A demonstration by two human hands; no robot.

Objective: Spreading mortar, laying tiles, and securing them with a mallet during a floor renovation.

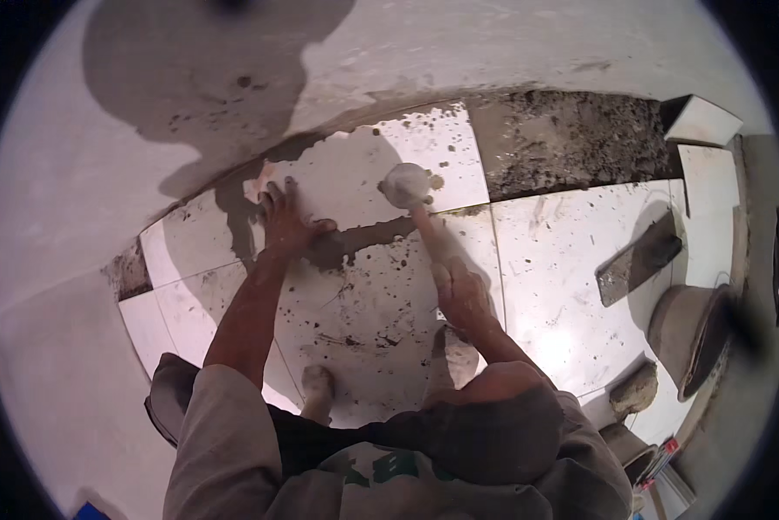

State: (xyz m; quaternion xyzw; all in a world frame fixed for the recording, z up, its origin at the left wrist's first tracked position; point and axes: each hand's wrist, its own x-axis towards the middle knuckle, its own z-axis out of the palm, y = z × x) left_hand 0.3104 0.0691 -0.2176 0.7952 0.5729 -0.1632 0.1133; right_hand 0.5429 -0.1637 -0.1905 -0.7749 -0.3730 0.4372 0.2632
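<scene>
Currently: 1 round-headed mallet (407, 185), handle wrapped by my right hand's (464, 299) fingers, head over 1 white tile (355, 178) at the floor's (550, 277) wall-side edge. My left hand (287, 224): fingers spread, at that tile's left end. Near the floor's right edge: 1 bucket (667, 321).

Glare whitens the tiles (550, 342) while shadow (194, 69) darkens the wall (493, 43)

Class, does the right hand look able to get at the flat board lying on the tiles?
Probably yes: open white tile lies between the right hand and the flat board, though the hand would likely need to release the mallet.
</scene>
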